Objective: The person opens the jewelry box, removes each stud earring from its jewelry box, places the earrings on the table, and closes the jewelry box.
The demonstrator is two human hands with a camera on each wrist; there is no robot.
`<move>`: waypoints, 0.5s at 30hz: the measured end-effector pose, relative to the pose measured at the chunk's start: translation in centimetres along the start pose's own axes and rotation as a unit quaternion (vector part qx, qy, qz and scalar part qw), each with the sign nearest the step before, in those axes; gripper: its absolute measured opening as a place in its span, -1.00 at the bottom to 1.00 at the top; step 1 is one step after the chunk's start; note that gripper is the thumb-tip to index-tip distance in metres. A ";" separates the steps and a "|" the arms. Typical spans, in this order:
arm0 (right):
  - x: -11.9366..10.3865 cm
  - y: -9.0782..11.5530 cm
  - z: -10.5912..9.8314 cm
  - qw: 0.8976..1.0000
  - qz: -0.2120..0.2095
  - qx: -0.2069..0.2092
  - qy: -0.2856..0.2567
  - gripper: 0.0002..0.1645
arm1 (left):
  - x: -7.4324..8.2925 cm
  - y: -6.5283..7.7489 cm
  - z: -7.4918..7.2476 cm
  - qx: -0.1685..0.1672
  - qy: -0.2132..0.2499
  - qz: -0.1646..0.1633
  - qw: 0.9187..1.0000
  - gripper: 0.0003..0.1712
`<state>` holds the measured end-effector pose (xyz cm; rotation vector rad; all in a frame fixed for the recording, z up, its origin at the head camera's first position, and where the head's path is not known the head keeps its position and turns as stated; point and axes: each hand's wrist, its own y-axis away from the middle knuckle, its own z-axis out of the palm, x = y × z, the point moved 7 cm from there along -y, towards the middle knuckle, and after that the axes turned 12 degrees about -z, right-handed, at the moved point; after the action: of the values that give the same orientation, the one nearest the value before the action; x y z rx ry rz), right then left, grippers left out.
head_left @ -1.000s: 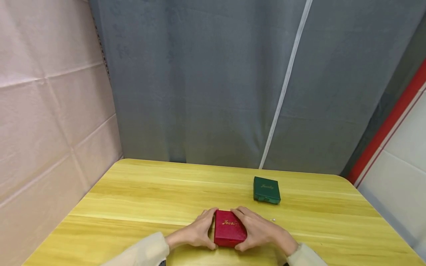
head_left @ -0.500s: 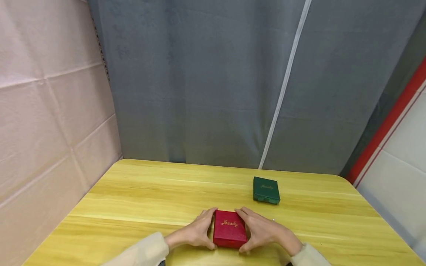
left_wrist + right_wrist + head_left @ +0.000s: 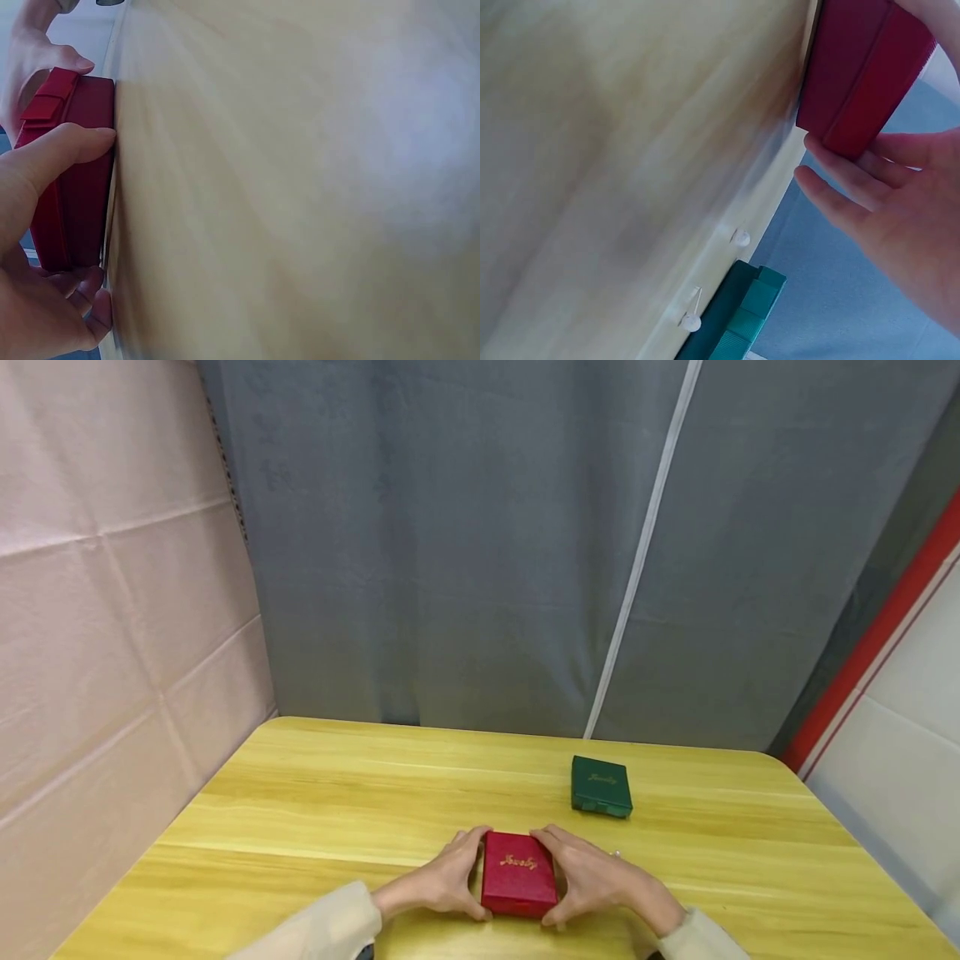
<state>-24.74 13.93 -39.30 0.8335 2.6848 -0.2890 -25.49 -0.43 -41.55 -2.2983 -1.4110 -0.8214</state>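
- The left hand point(image 3: 450, 878) curls thumb and fingers round the left side of the red jewelry box point(image 3: 519, 885), which sits on the table point(image 3: 315, 802); the right hand point(image 3: 591, 877) grips its right side.
- Left of the grip, wood grain stretches to the table's side edge; ahead, past the grip, a gray curtain point(image 3: 450, 543) hangs behind the far edge (rounded at both corners).
- Beyond the right hand lie two pearl stud earrings point(image 3: 740, 238) and a green jewelry box point(image 3: 602, 785).
- Gold script point(image 3: 519, 862) on both boxes reads "Jewelry".
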 end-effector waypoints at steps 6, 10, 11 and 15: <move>0.1 0.1 0.0 1.000 -0.007 0.013 0.003 0.10 | 0.0 0.0 0.0 -0.004 0.000 -0.002 1.000 0.18; 0.1 0.1 -0.1 1.000 -0.013 0.019 0.002 0.08 | -0.1 0.0 0.0 -0.008 0.001 -0.004 1.000 0.18; 0.2 0.1 -0.1 1.000 -0.014 0.020 0.001 0.08 | -0.1 0.0 0.0 -0.009 0.002 -0.004 1.000 0.18; 0.3 0.1 -0.2 1.000 -0.014 0.016 -0.002 0.07 | 0.0 -0.1 0.0 -0.013 0.005 -0.003 1.000 0.17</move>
<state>-25.00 14.23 -39.24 0.8041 2.6964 -0.3421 -25.54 -0.42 -41.54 -2.3074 -1.4105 -0.8579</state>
